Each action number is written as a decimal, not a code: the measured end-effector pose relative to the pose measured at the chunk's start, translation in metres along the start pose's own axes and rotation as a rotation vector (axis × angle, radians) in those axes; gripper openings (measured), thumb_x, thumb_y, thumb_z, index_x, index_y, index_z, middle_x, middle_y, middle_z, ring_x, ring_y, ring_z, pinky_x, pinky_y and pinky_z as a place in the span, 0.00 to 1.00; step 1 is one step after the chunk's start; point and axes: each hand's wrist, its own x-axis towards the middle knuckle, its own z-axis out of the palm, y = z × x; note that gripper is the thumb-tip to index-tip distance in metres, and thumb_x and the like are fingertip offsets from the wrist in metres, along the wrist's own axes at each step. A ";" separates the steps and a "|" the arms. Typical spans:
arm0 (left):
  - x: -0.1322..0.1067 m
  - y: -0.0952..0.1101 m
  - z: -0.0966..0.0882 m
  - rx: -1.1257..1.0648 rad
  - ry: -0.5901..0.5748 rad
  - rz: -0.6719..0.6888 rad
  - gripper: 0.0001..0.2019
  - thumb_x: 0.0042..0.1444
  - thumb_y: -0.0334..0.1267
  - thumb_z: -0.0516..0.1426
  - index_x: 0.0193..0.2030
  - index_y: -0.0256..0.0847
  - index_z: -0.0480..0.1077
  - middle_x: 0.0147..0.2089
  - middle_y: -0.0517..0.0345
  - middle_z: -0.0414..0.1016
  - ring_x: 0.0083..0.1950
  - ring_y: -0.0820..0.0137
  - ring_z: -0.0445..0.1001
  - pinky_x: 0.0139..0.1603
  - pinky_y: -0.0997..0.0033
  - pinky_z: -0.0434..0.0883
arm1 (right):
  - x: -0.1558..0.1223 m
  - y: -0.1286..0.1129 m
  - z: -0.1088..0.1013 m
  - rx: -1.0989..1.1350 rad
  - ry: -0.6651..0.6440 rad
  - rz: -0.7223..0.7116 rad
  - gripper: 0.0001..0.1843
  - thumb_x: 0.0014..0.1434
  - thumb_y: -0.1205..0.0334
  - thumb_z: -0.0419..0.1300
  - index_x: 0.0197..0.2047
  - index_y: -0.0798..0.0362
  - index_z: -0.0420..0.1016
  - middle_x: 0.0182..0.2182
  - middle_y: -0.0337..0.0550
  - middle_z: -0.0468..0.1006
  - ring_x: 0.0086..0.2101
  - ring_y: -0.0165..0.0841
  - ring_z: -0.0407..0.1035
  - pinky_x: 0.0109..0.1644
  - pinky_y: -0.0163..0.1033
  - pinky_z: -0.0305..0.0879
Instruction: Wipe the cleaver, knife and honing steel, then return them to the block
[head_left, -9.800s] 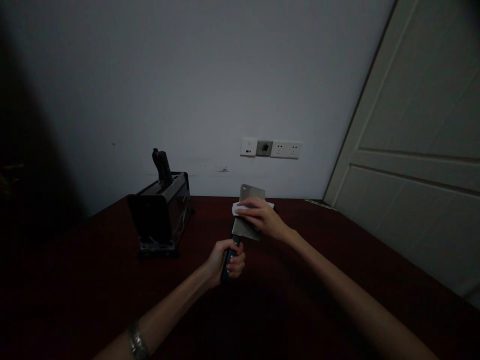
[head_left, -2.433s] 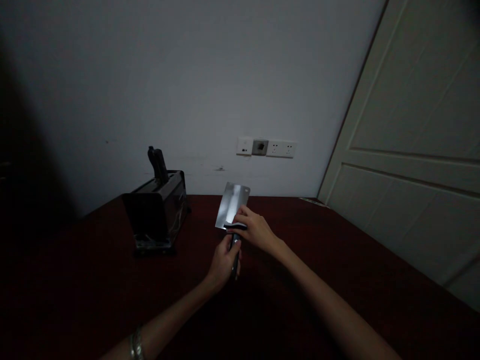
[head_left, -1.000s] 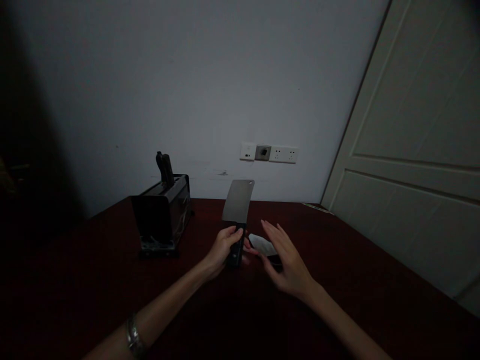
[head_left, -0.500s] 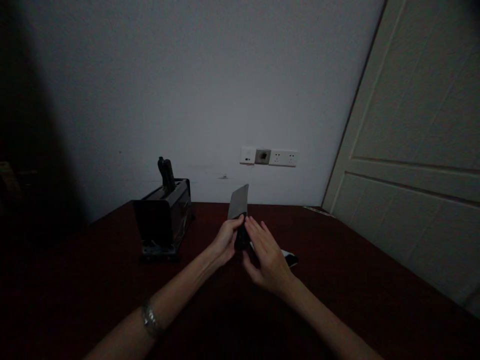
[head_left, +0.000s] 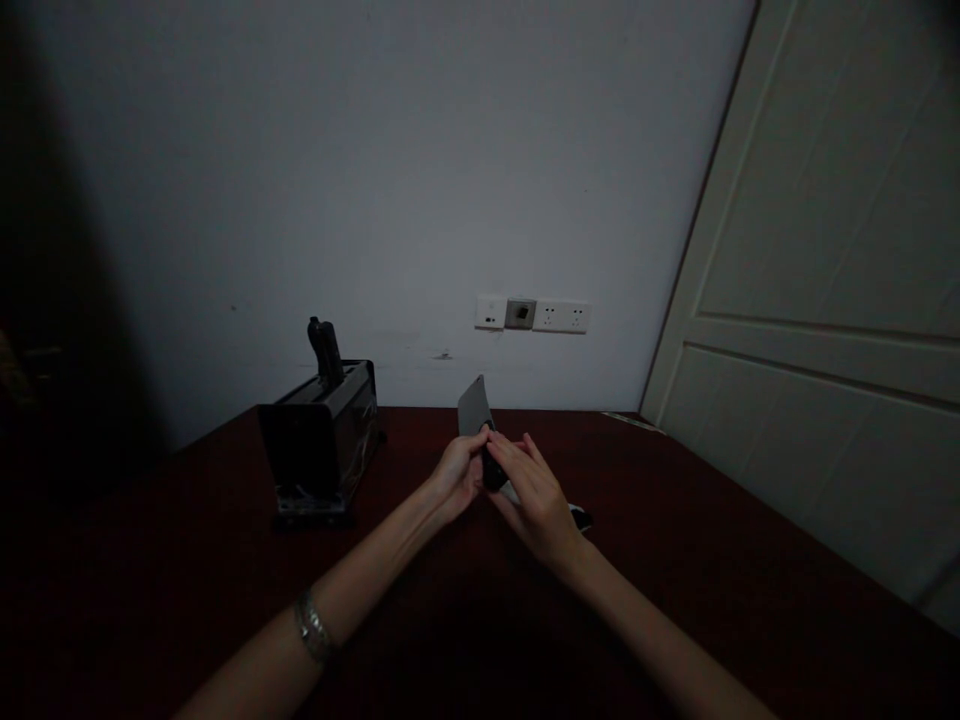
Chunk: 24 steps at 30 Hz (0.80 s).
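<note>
A cleaver (head_left: 474, 409) with a broad steel blade and a black handle stands upright over the dark red table (head_left: 675, 560). My left hand (head_left: 459, 474) is closed on the handle just below the blade. My right hand (head_left: 534, 496) meets it from the right, fingers curled onto the same handle. A white cloth (head_left: 577, 516) lies on the table just behind my right hand, mostly hidden by it.
A black knife block (head_left: 319, 435) with one dark handle (head_left: 324, 350) sticking up stands at the back left of the table. A row of wall sockets (head_left: 532, 315) sits above the table's far edge. A pale door (head_left: 825, 290) fills the right side.
My right hand dropped the white cloth on the table and came over to the cleaver's handle beside my left hand. The blade has turned edge-on and looks narrower.
</note>
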 end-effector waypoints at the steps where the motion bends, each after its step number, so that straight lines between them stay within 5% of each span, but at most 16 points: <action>1: 0.000 0.001 0.001 0.001 -0.009 -0.010 0.13 0.59 0.35 0.49 0.35 0.30 0.72 0.25 0.51 0.75 0.27 0.71 0.74 0.29 0.76 0.69 | 0.001 0.002 0.000 -0.003 0.006 -0.004 0.35 0.56 0.72 0.51 0.65 0.55 0.41 0.54 0.55 0.65 0.56 0.38 0.57 0.59 0.55 0.52; 10: 0.001 0.011 0.010 -0.068 -0.004 -0.021 0.13 0.60 0.31 0.47 0.28 0.32 0.69 0.23 0.53 0.73 0.24 0.74 0.70 0.28 0.77 0.66 | 0.020 0.013 -0.008 -0.065 -0.016 -0.121 0.28 0.55 0.73 0.49 0.60 0.63 0.52 0.51 0.62 0.68 0.54 0.39 0.60 0.59 0.55 0.54; 18: 0.007 0.026 0.021 -0.133 -0.195 0.066 0.11 0.60 0.35 0.47 0.32 0.35 0.68 0.27 0.55 0.73 0.25 0.74 0.71 0.29 0.75 0.67 | 0.072 0.028 -0.036 -0.031 -0.095 -0.077 0.21 0.52 0.72 0.51 0.51 0.61 0.62 0.39 0.53 0.75 0.40 0.37 0.71 0.61 0.55 0.51; 24: -0.036 0.066 0.040 0.305 -0.250 0.039 0.11 0.57 0.37 0.48 0.37 0.30 0.66 0.36 0.39 0.74 0.34 0.62 0.75 0.41 0.60 0.69 | 0.116 0.050 -0.054 0.048 -0.034 0.069 0.10 0.50 0.70 0.55 0.38 0.56 0.70 0.30 0.42 0.75 0.35 0.34 0.71 0.56 0.50 0.57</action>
